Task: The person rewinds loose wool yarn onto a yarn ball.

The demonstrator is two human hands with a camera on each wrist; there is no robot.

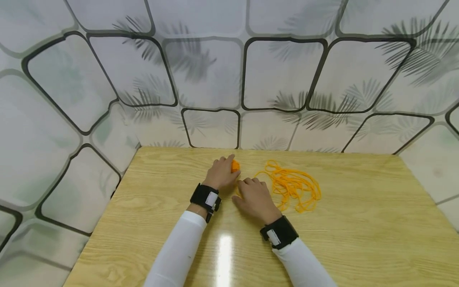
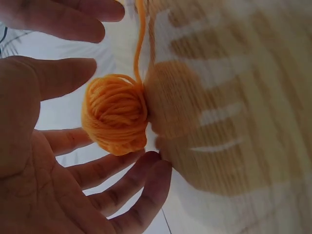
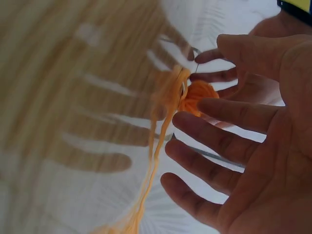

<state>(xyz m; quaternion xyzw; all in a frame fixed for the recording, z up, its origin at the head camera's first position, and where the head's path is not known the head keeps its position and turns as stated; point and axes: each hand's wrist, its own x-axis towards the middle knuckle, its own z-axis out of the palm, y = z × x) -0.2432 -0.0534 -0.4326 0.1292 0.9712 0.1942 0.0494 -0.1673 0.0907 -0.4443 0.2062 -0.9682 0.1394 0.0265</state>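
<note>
A small ball of orange yarn [image 1: 234, 166] rests on the wooden table, wound in overlapping strands. My left hand [image 1: 220, 173] is beside it, thumb and fingers spread around the ball [image 2: 114, 114]; the left wrist view shows a gap between the thumb and the yarn. Whether a finger behind the ball touches it, I cannot tell. Close by on the right, my right hand [image 1: 256, 197] has its fingers [image 3: 214, 131] extended and apart, holding nothing. One strand [image 2: 140, 44] runs from the ball along the tabletop, partly hidden by the right hand in the head view.
To the right of my right hand lies a loose, tangled heap of orange yarn [image 1: 292, 185]. The glossy wooden table [image 1: 358, 223] reflects the hands. A patterned wall covering [image 1: 211, 127] rises directly behind its far edge, with another wall on the left.
</note>
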